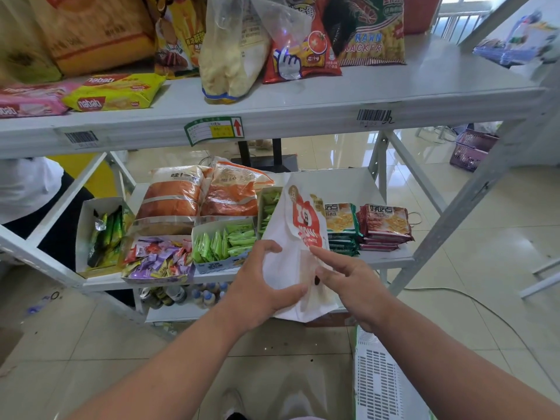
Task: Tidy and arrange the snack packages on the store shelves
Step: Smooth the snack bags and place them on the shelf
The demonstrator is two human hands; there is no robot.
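A white snack bag (298, 247) with a red printed figure is held upright in front of the lower shelf (391, 256), just below the centre of the view. It is gripped at its 9 o'clock edge by the left hand (260, 286), whose thumb is laid across the front of the bag and whose fingers are curled round its side. The right hand (353, 280) is placed at the bag's 3 o'clock side with its fingers mostly straight; the index finger is pressed flat on the front, and whether anything is pinched behind cannot be told. At 3 o'clock of the bag, two stacks of cracker packs are seen on the lower shelf: a green stack (341, 228) touching the bag's outline and a red stack (386, 227) just beside it. At 9 o'clock, an open box of green sachets (225, 241) is set, with a tray of purple and red candies (159, 257) beyond it and a box of dark green sticks (106, 231) at the far end. Two orange bread bags (206, 192) are laid behind these at 11 o'clock. On the upper shelf (303, 116) at 12 o'clock, a pale chip bag (230, 56), a red tomato snack bag (303, 53), a prawn cracker bag (372, 34) and a yellow wafer pack (115, 90) are displayed.
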